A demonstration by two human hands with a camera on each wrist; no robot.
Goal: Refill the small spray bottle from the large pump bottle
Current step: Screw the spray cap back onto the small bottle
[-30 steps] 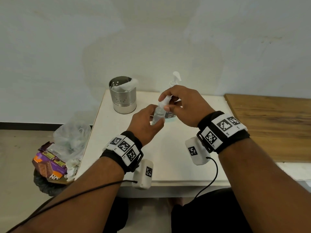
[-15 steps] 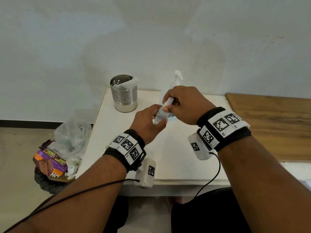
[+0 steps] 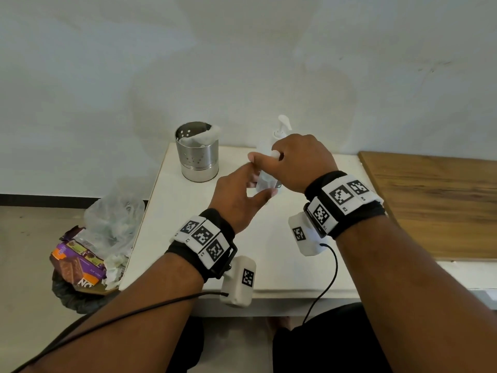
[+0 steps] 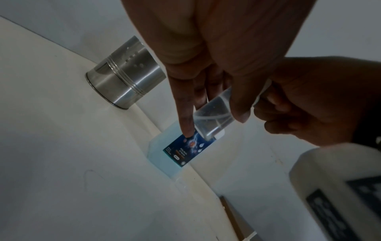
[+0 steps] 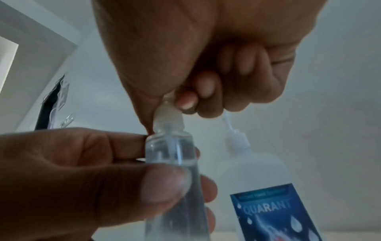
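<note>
White bench (image 3: 204, 238) first, up against the wall, with the large pump bottle (image 3: 279, 133) standing upright at its back edge, nozzle on top, blue label facing the person. Left of it sits the steel canister (image 3: 197, 154). Over the bench, just in front of the pump bottle, the small spray bottle (image 5: 171, 151) is held clear of the surface, long axis near vertical, cap end up. The left hand (image 3: 236, 200) has a narrow grip on its clear body, thumb in front, fingers behind (index finger stretched out straight). The right hand (image 3: 298, 162) pinches the cap from above, fingers curled. Compared with 0.5 s ago, the bottle leaned cap-right; now it stands straighter and the left fingers have loosened.
</note>
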